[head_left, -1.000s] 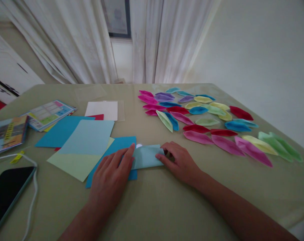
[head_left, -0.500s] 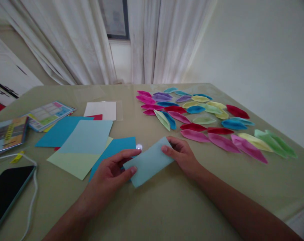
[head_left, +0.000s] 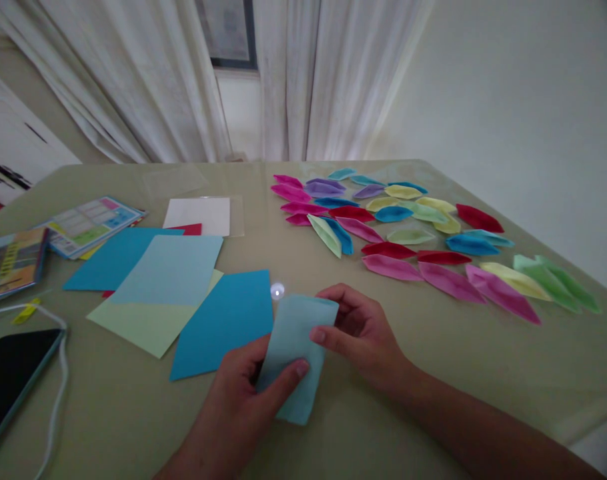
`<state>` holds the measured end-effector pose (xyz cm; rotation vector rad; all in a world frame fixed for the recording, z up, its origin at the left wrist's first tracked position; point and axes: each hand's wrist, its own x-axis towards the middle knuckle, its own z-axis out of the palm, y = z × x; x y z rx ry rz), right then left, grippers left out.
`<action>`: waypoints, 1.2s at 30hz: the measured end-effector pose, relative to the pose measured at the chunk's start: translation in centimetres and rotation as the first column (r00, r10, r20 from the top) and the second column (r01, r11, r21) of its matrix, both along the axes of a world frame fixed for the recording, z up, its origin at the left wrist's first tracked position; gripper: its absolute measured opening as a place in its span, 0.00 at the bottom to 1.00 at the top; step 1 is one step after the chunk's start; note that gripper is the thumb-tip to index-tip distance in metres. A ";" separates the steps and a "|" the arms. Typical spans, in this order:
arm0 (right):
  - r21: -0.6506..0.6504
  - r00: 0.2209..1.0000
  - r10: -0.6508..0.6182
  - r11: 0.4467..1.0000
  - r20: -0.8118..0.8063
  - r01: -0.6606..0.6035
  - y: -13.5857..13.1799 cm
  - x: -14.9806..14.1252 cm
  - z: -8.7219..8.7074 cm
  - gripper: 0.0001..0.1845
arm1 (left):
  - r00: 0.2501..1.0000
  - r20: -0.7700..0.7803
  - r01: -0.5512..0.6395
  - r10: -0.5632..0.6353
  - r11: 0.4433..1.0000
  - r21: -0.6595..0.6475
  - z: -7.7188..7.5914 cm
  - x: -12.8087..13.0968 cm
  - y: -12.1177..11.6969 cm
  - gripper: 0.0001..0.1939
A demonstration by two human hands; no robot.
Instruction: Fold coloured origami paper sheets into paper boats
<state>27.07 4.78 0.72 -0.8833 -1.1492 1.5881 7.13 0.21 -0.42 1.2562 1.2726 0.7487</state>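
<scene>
A folded light blue paper [head_left: 294, 347] is held just above the olive table [head_left: 363, 427], its long side pointing away from me. My left hand [head_left: 238, 407] grips its near left edge, thumb on top. My right hand [head_left: 361, 337] pinches its right edge near the far end, thumb on top and fingers curled behind. Left of the hands lie flat sheets: a blue sheet [head_left: 223, 323], a light blue sheet [head_left: 171, 270] and a pale green sheet [head_left: 143, 327].
Several folded paper boats [head_left: 408, 247] in pink, red, blue, yellow, green and purple cover the right half of the table. A white sheet [head_left: 198, 215], booklets [head_left: 88, 223] and a dark tablet [head_left: 13, 380] with a white cable lie at the left. Curtains hang behind.
The folded light blue paper was pressed flat on the table, then lifted and turned from crosswise to lengthwise. Both hands drew back toward me with it.
</scene>
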 end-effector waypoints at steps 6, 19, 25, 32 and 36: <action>0.030 0.991 0.106 0.994 0.077 -0.108 -0.4 0.2 0.0 0.11 | 0.995 0.064 -0.079 0.071 0.986 0.145 0.9 0.0 -0.3 0.16; 0.060 0.969 0.082 0.993 0.231 -0.098 -1.2 0.3 -0.3 0.18 | 0.958 0.228 -0.202 0.174 0.974 0.106 1.0 0.1 0.6 0.11; 0.064 0.965 0.077 0.993 0.252 -0.096 -1.2 0.1 -0.2 0.20 | 0.955 0.169 -0.270 0.246 0.952 0.141 1.5 -0.3 0.7 0.11; 0.065 0.969 0.088 0.992 0.231 -0.106 -1.3 0.2 -0.2 0.20 | 0.964 0.168 -0.233 0.207 0.960 0.158 1.4 -0.3 0.6 0.12; 0.066 0.972 0.098 0.991 0.214 -0.115 -1.2 0.3 -0.4 0.20 | 0.966 0.159 -0.230 0.204 0.959 0.164 1.3 -0.3 0.7 0.11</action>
